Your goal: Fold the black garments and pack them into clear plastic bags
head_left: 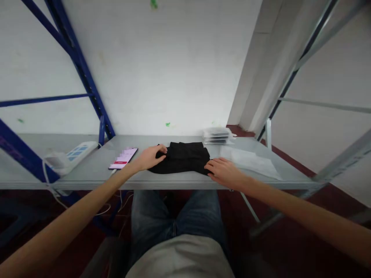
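Observation:
A black cloth point(185, 158) lies partly folded on the grey shelf top, in the middle near the front edge. My left hand point(152, 156) is at the cloth's left end, thumb and fingers apart around its edge. At the right end, my right hand point(224, 170) has its fingertips on the cloth's edge, with the fingers curled together. What lies under those fingertips is hidden.
A lit phone point(124, 158) with a cable lies to the left, and a white power strip point(79, 154) farther left. Stacked white packets point(218, 136) stand at the back right. Flat translucent bags point(251, 160) lie right. Blue posts point(84, 73) rise at left.

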### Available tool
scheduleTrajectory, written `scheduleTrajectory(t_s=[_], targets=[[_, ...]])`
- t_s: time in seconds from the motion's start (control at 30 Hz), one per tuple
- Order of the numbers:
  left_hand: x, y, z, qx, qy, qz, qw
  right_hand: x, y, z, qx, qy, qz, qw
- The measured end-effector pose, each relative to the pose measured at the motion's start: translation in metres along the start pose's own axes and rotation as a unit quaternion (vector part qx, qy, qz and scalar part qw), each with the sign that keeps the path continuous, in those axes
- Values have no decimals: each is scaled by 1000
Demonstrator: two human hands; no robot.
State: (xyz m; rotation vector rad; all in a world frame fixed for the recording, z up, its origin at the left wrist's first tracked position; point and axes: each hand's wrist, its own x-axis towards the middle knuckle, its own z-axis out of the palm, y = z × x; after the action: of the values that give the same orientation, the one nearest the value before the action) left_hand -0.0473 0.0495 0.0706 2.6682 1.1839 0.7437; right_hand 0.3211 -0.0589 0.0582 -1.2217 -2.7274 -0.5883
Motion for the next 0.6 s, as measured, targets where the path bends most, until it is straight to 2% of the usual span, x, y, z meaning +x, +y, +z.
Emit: scheduleTrajectory(t_s=[0.1, 0.3, 0.43, 0.6], targets=[[-26, 5, -7, 47, -50, 35, 997, -6, 4, 7, 10, -9, 12, 1000], [-65, -15, -19, 66, -106, 48, 991, -12, 6, 14, 31, -13, 17, 999], [-68, -18, -21, 56, -124, 27, 990, -12, 11, 14, 69, -18, 25, 997], [-63, -21, -22, 34, -104, -1, 994, -14, 23, 15, 111, -4, 26, 993]])
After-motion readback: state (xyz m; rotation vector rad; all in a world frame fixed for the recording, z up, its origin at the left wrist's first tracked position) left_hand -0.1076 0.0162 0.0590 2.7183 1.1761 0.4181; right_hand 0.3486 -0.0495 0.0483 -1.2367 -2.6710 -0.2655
